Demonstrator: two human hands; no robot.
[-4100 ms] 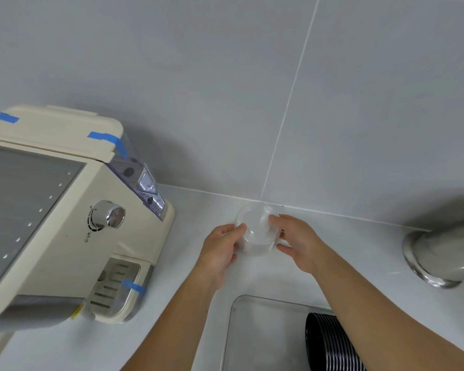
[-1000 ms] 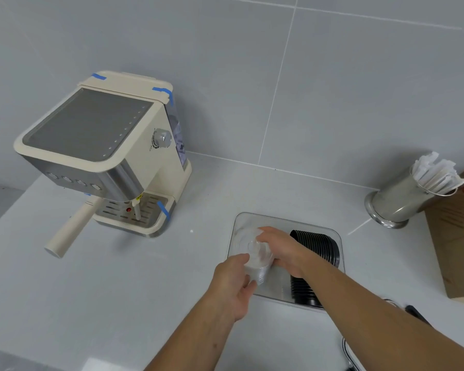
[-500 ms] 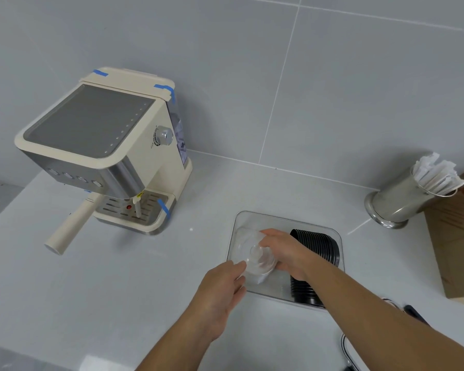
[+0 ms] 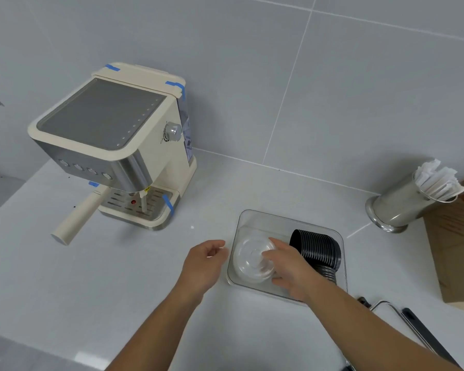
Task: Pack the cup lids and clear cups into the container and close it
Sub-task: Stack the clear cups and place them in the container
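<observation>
Container (image 4: pixel 260 219), one clear-cup stack (image 4: pixel 252 261), one lid stack (image 4: pixel 318 249)

Bright, even overhead light; soft shadows, mild wide-angle bending at edges, slight softness.

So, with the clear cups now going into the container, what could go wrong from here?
1. The clear cups lie on their side in the container, held only by the right hand; on release they may roll or slide apart.
2. They sit close beside the black lids, so a nudge could shift that stack.
3. No container cover is in view, so closing may need a search.
</observation>
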